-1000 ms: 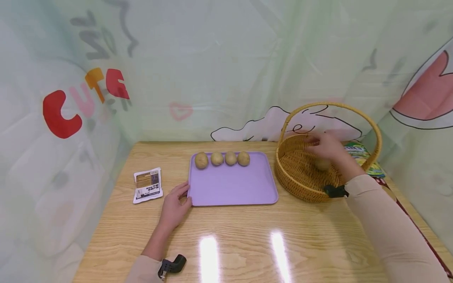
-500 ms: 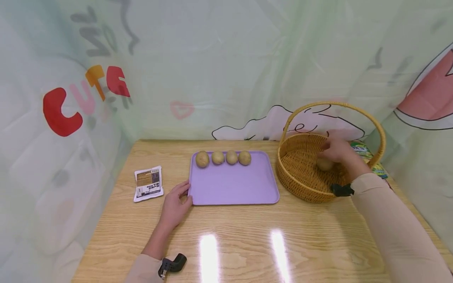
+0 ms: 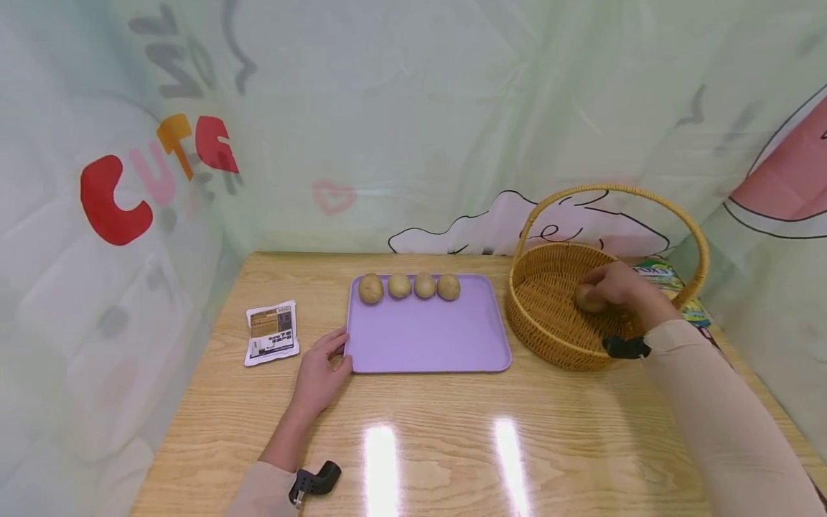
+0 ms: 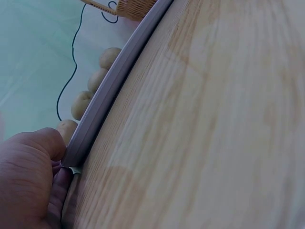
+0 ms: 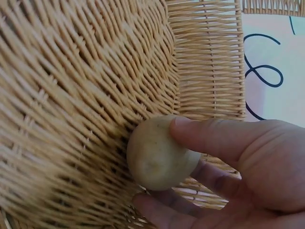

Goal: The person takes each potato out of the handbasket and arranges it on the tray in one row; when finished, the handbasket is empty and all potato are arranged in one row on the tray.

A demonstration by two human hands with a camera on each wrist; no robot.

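Observation:
A potato [image 5: 159, 152] lies inside the wicker basket [image 3: 549, 337], low against the woven bottom. My right hand [image 3: 614, 283] reaches in over the rim and holds that potato, thumb on one side and fingers curled round the other. On the table, several potatoes [image 3: 424, 286] stand in a row along the far edge of a purple tray [image 3: 426, 337]. My left hand [image 3: 319, 377] grips the tray's near left corner; in the left wrist view its thumb [image 4: 45, 140] lies at the rim, and its other fingers are partly hidden.
A white and brown packet [image 3: 271, 334] lies left of the tray. Behind the basket's right side is a green and yellow package [image 3: 665, 276], partly covered. The basket's tall handle [image 3: 614, 188] arches over the right hand. A printed curtain [image 3: 388, 129] hangs behind the wooden table [image 3: 439, 431].
My right hand has lowered inside the basket and closed round the potato, after hovering above it. My left hand stays at the tray's corner. The view has shifted slightly.

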